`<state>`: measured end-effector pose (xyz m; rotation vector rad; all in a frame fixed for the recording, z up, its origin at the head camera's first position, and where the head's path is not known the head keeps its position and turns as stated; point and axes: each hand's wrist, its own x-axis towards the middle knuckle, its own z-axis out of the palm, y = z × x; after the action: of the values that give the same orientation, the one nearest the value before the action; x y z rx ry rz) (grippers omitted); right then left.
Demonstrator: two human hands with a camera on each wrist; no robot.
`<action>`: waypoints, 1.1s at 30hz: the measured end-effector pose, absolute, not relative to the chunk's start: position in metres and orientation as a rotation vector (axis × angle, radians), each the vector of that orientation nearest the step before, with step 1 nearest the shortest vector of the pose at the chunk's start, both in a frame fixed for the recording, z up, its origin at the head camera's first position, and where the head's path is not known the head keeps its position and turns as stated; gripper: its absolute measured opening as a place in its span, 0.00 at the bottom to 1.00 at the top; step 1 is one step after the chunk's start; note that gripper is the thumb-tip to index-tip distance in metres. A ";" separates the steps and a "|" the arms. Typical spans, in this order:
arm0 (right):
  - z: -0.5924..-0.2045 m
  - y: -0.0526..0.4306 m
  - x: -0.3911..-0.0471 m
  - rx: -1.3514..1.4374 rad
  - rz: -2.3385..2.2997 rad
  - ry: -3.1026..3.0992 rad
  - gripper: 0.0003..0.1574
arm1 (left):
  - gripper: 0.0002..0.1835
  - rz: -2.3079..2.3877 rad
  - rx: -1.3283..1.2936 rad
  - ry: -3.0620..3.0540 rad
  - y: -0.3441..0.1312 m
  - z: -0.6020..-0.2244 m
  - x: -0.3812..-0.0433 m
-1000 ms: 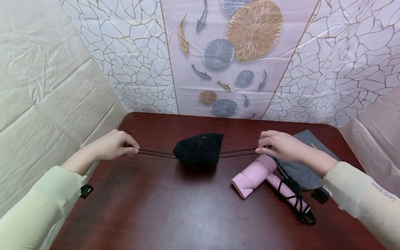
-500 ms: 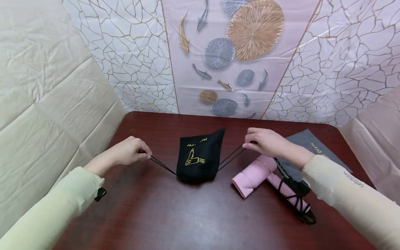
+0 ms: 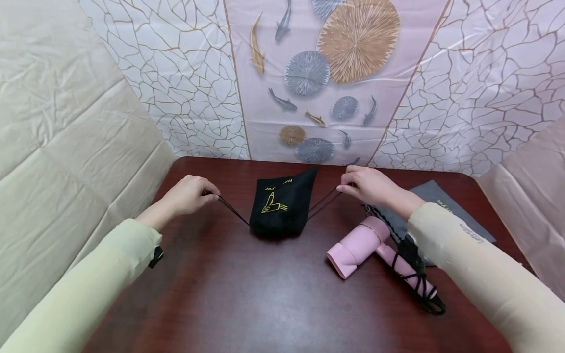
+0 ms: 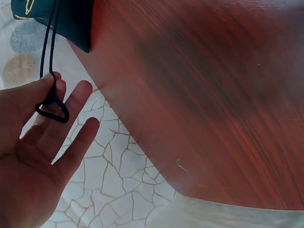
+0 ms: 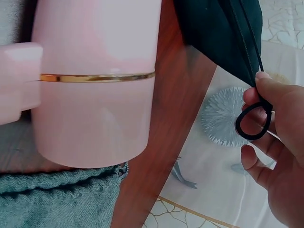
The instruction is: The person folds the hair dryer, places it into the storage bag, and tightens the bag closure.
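Observation:
A black drawstring pouch (image 3: 282, 206) with a yellow hair dryer print hangs low over the middle of the table, one upper corner sticking up. My left hand (image 3: 190, 195) pinches its left drawstring (image 3: 234, 211) between thumb and fingertips. In the left wrist view, a knotted cord end (image 4: 54, 111) loops below the pinch, while the other fingers are spread. On the opposite side my right hand (image 3: 371, 185) pinches the right drawstring (image 3: 324, 201), whose looped end (image 5: 252, 122) shows in the right wrist view. Both cords run slanting down to the pouch.
A pink folding hair dryer (image 3: 358, 241) lies on the dark red table (image 3: 265, 304) right of the pouch, black cord (image 3: 421, 284) wrapped round its handle. A grey pouch (image 3: 468, 215) lies behind it, under my right forearm. Patterned cloth (image 3: 198, 73) hangs behind the table.
Both hands have come closer together, and the cords have gone from nearly level to slanting. The pouch has tipped so its print shows, then shifted slightly away with the hands.

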<state>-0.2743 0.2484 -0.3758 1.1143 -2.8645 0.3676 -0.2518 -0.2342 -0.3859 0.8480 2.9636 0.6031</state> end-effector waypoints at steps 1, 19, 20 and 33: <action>-0.377 0.248 -0.276 1.103 0.365 -2.871 0.16 | 0.06 0.602 0.842 2.964 -0.232 -0.387 -0.254; -0.382 0.211 -0.286 1.118 0.467 -2.890 0.18 | 0.11 0.597 0.729 2.899 -0.175 -0.398 -0.277; -0.382 0.210 -0.287 1.122 0.463 -2.889 0.17 | 0.12 0.593 0.721 2.893 -0.173 -0.398 -0.277; -0.364 0.230 -0.270 1.078 0.451 -2.950 0.18 | 0.25 0.414 0.881 2.861 -0.151 -0.379 -0.262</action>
<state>-0.2698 0.2300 -0.3642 1.0783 -2.9500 0.4508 -0.2624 -0.1513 -0.3787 0.8808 2.8615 0.4144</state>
